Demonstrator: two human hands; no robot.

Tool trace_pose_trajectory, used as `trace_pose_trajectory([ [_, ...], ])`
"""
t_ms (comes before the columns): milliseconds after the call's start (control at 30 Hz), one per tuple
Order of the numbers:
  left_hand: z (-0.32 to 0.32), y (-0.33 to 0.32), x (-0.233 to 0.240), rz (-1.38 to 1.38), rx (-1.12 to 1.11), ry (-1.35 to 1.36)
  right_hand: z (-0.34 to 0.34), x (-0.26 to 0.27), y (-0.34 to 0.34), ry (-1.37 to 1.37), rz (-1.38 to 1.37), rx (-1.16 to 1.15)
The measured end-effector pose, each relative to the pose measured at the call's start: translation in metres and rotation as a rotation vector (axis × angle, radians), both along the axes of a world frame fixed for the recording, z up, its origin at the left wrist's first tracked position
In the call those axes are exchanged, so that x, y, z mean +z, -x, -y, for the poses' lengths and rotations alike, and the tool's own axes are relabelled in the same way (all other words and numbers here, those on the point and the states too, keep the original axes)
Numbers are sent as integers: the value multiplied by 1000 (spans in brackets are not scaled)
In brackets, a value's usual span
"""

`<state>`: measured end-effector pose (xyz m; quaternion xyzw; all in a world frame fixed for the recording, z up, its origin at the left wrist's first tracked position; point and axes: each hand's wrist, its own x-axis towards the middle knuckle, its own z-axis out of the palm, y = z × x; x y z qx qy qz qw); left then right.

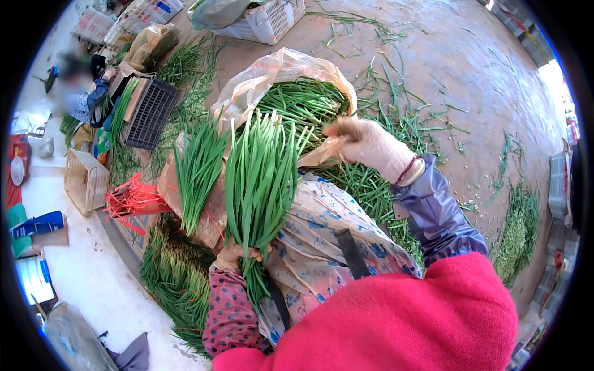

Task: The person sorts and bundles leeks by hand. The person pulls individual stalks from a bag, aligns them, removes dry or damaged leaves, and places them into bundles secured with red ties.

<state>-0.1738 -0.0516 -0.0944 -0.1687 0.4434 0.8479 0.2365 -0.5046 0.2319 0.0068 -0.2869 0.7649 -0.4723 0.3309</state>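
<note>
My left hand (236,255), in a soiled glove, grips a thick bunch of garlic chives (260,185) near its leafy end. The pale stem ends point away from me, towards an open plastic bag (283,62). More loose chives (301,99) lie inside that bag. My right hand (376,146), in a light knit glove, is at the bag's near right rim; its fingers are blurred, so whether they pinch anything is unclear. A smaller chive bunch (197,171) rests on a brownish board (169,181) left of the held one. A patterned apron (325,218) covers my lap.
Stacked chive bundles (174,278) lie at lower left, below red tie strips (134,199). A black crate (151,113) stands near another person (81,99). Farther off are a beige basket (86,181) and a white crate (274,21). Chive scraps (399,111) litter the floor.
</note>
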Motion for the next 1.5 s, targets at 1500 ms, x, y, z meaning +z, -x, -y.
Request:
trace_pose_trajectory([
  [1500,-50,-54,71,-10,-63,-161,72,58,-12,132,-61,220],
])
